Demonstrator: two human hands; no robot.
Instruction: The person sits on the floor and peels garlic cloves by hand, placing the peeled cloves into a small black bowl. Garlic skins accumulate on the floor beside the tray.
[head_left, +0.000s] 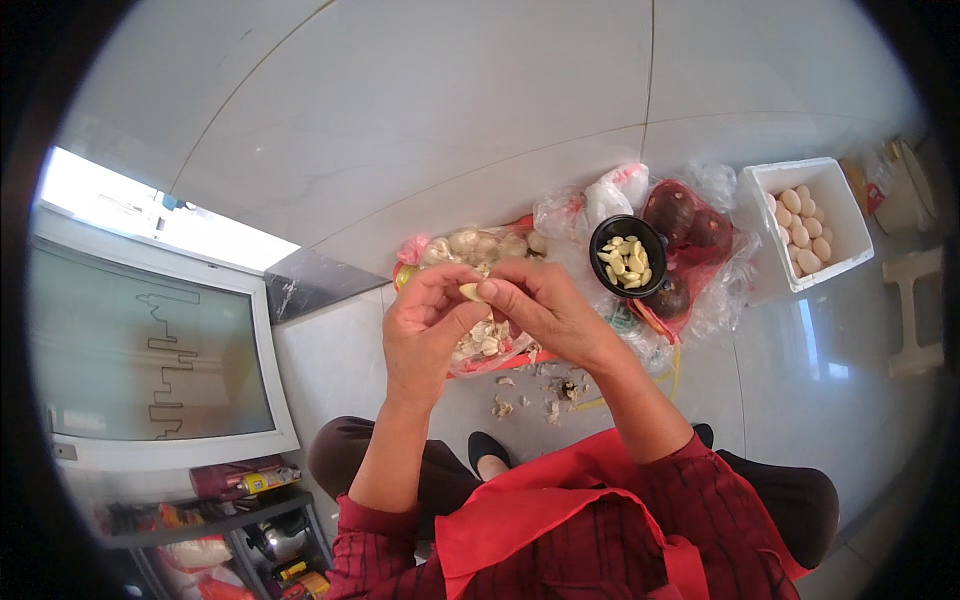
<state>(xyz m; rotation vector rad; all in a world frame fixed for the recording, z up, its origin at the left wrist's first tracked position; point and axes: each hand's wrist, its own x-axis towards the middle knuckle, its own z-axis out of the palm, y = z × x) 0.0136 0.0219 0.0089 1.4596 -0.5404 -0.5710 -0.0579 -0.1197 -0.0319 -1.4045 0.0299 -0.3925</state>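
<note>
In front of me my left hand (424, 330) and my right hand (559, 315) meet at the fingertips around a pale garlic clove (471, 291). Thumbs and forefingers of both hands pinch it; part of it is hidden by the fingers. Beneath them lies a clear plastic bag with garlic bulbs (463, 241) at its far side. Nearer to me, loose cloves and papery garlic skins (484, 341) show below my hands. Beyond my right hand stands a round black bowl (619, 227) holding several peeled garlic cloves (626, 262).
Right of the bowl lies a red mesh bag (701, 274) of dark round vegetables among clear plastic bags. A white foam box (855, 247) holds several eggs (802, 232). Skin scraps (504, 407) litter the tiled floor. Leftward are a frosted-glass door (217, 352) and a grey shelf (225, 521).
</note>
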